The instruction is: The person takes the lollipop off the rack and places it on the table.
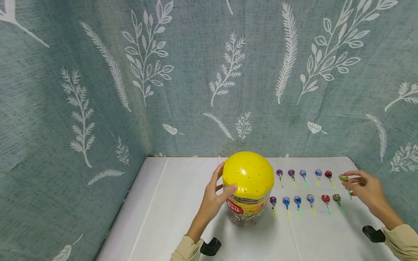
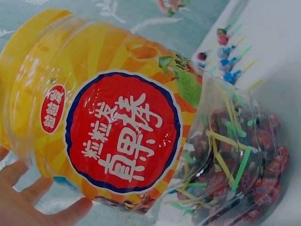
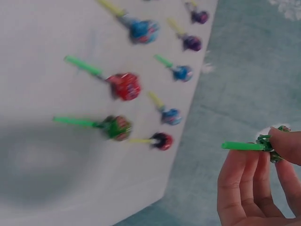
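A large clear plastic jar (image 1: 247,210) with a yellow lid (image 1: 248,174) stands upright on the white table. Behind its orange and red label (image 2: 124,132), wrapped lollipops (image 2: 230,155) show through the clear wall. My left hand (image 1: 212,197) rests against the jar's left side, its thumb on the lid's front edge and its fingers spread. At the right, my right hand (image 1: 367,188) pinches a green-wrapped lollipop (image 1: 343,177) between thumb and fingers. Its green stick (image 3: 242,146) sticks out of the grip in the right wrist view.
Right of the jar, lollipops lie in two rows: a back row ending with a dark red lollipop (image 1: 328,174) and a front row ending with a green one (image 1: 337,198). A leaf-patterned cloth (image 1: 196,72) hangs behind and beside the white table (image 1: 169,217).
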